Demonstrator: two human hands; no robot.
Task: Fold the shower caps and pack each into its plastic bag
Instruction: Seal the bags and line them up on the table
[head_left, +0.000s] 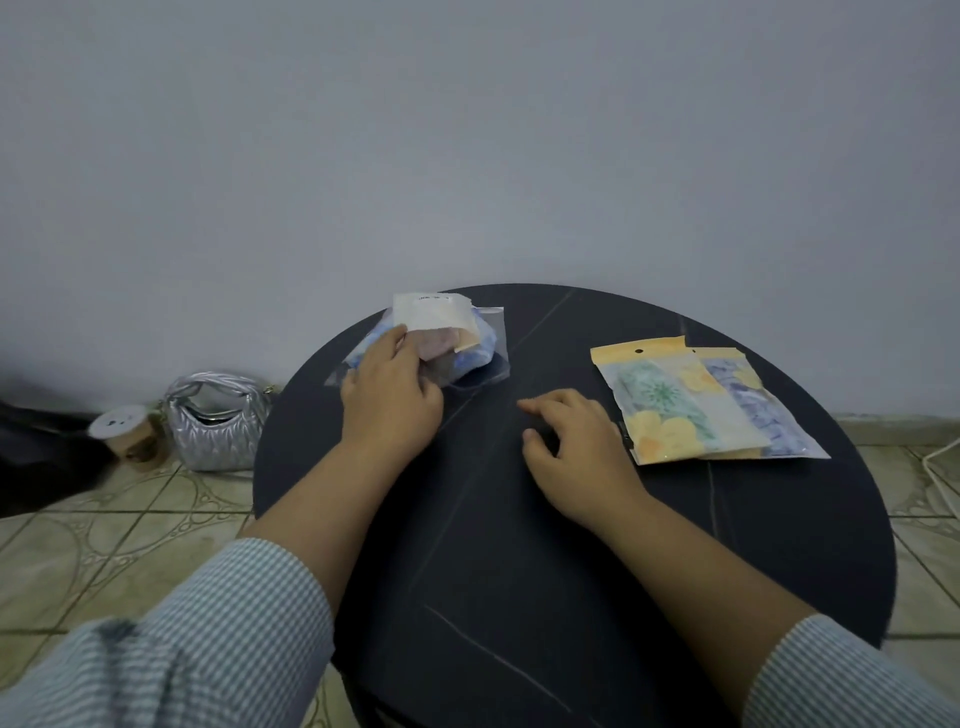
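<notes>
My left hand (387, 387) lies on a clear plastic bag (483, 358) at the far left of the round dark table (571, 571), thumb and fingers curled around its near end; through the film just beyond my fingertips I can make out a bundled blue shower cap (480, 345) and a white card insert (434, 312) tilted up at the far end. My right hand (576, 447) holds nothing, its fingers loosely bent and resting on the tabletop, well apart from the left. Just beside its knuckles, on the outer side, two packed bags lie overlapping: the green-patterned packet (675, 400) on top, the blue-patterned packet (763, 410) half under it and farther out. I judge this pack is near its end: the cap looks to be inside, though I cannot tell whether the mouth is sealed. Next, I would bring my free hand across to steady the far end, press the bundle flat, close the opening, then slide the bag over to the finished pair.
</notes>
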